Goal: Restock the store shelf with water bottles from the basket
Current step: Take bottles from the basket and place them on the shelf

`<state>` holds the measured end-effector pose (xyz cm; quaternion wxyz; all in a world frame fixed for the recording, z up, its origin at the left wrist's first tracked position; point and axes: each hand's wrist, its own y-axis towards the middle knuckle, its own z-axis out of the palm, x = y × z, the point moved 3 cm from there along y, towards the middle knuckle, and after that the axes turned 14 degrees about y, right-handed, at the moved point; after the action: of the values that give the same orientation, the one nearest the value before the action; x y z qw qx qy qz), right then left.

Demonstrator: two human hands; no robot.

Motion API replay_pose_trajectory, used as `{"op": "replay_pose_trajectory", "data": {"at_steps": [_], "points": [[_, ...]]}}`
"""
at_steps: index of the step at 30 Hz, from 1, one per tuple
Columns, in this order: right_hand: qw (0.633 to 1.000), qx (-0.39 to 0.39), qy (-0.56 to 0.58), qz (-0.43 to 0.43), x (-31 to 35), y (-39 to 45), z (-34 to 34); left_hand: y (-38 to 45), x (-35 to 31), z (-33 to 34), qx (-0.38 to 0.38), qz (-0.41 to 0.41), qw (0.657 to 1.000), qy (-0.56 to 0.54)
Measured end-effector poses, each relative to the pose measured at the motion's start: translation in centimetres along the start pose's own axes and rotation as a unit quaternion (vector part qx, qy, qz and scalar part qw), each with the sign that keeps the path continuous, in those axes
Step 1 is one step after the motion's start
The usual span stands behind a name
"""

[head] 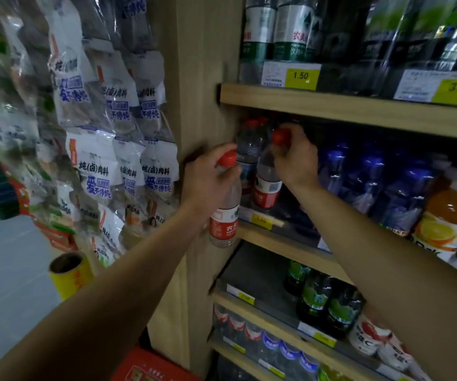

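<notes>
My left hand point(208, 177) grips the neck of a red-capped water bottle point(224, 215) with a red label, held upright in front of the shelf's wooden side post. My right hand point(296, 158) holds the red cap of a second water bottle point(267, 185), which stands at the front left of the middle shelf point(290, 248). Behind it, more red-capped water bottles point(249, 144) stand in a row. The basket is out of view.
Blue-capped bottles point(364, 177) and an orange juice bottle point(452, 215) fill the middle shelf to the right. Green-labelled bottles point(276, 31) stand on the shelf above, dark green ones point(329, 301) below. Hanging spice packets point(106, 127) crowd the left. A yellow roll point(70, 273) stands below them.
</notes>
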<state>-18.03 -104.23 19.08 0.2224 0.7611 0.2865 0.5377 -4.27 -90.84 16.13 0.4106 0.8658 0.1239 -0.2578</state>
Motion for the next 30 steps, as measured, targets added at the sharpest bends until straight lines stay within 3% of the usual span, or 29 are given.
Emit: {"op": "replay_pose_trajectory", "data": {"at_steps": [4, 17, 21, 25, 30], "points": [[0.994, 0.024, 0.096, 0.055, -2.0, 0.6, 2.4, 0.9, 0.1, 0.8, -0.005, -0.009, 1.0, -0.006], [0.997, 0.018, 0.067, 0.03, -6.3, -1.3, 4.4, 1.5, 0.9, 2.0, 0.014, 0.024, 0.999, -0.045], [0.999, 0.023, 0.038, 0.031, -5.8, -1.4, 3.9, 1.8, 0.8, 2.1, 0.011, 0.015, 0.998, -0.052], [0.999, 0.034, -0.022, -0.029, -5.7, -2.2, 4.3, 2.1, 0.6, 2.5, 0.018, 0.012, 0.998, -0.061], [0.993, 0.07, -0.092, -0.007, -7.3, -2.9, 5.6, 2.4, 0.6, 3.1, 0.02, -0.005, 0.996, -0.082]]}}
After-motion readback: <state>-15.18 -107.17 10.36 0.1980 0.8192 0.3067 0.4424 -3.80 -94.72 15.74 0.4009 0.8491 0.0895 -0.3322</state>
